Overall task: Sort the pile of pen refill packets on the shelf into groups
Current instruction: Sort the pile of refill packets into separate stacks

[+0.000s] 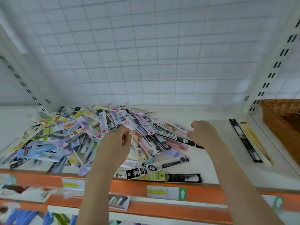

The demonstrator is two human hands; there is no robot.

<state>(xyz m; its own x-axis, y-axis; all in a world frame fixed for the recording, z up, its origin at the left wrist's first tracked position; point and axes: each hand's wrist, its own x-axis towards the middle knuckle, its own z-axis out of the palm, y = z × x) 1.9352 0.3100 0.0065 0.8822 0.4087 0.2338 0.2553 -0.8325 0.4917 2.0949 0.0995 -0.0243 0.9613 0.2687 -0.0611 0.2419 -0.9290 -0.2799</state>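
Note:
A big heap of pen refill packets (78, 135) in many colours covers the left and middle of the white shelf (211, 159). My left hand (115, 142) is over the heap's right side, its fingers curled round a packet with a brown print (136, 137). My right hand (204, 132) hovers at the heap's right edge with bent fingers spread, fingertips touching a long black packet (186, 141). A few black and green packets (162, 172) lie apart at the shelf's front edge. At the far right, a black packet (245, 140) and a yellow packet (254, 142) lie side by side.
A wicker basket (284, 120) stands at the right, beyond a white upright. A white wire grid (146, 54) backs the shelf. The orange front strip (129, 185) carries price labels, and lower shelves below it hold more goods.

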